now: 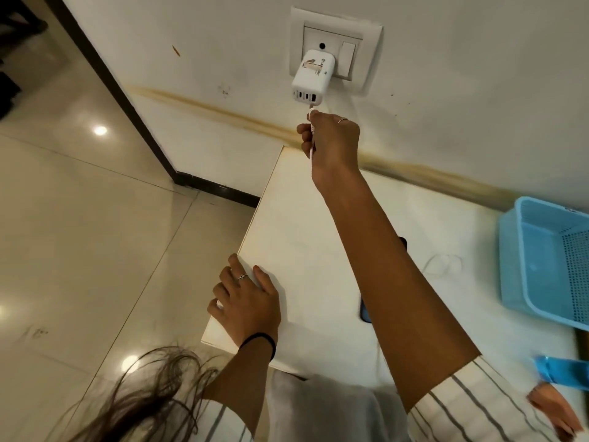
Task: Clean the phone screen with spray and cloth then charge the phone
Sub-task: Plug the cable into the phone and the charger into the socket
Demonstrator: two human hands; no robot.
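Observation:
A white multi-port charger (310,76) is plugged into the wall socket plate (366,43). My right hand (331,145) is raised just below it and pinches the plug end of a white charging cable (313,135), the tip right under the charger's ports. A loop of the cable (443,264) lies on the white table (302,237). The dark phone (365,309) lies on the table, mostly hidden behind my right forearm. My left hand (247,301) rests flat on the table's left edge, fingers spread.
A light blue plastic basket (522,260) stands at the table's right side. A blue object (564,373) and a pinkish cloth (554,406) sit at the lower right. Glossy tiled floor (79,234) lies left of the table; the wall is directly behind it.

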